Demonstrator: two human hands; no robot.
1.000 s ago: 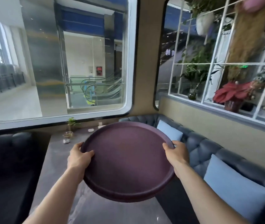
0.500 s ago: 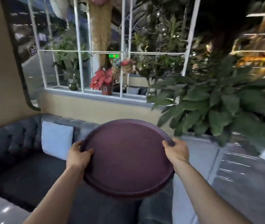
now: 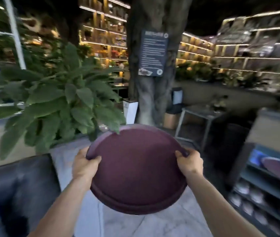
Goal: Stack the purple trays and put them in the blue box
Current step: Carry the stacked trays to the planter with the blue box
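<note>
I hold a round purple tray (image 3: 135, 170) in front of my chest, tilted with its flat face toward me. My left hand (image 3: 84, 165) grips its left rim and my right hand (image 3: 189, 162) grips its right rim. At the right edge, a blue box (image 3: 262, 156) sits on top of a dark rack, with another purple tray (image 3: 279, 166) lying in it. The view is blurred by motion.
A large leafy plant (image 3: 55, 103) stands ahead on the left, one leaf overlapping the tray's top. A tree trunk (image 3: 150, 93) with a sign rises in the middle. A dark sofa corner (image 3: 16, 182) is at lower left. A rack of dishes (image 3: 262, 202) is at right. Pale marble floor lies below.
My view has swung right, away from the table and sofa, past the window toward the tree and the rack. Both hands keep the same grip on the tray.
</note>
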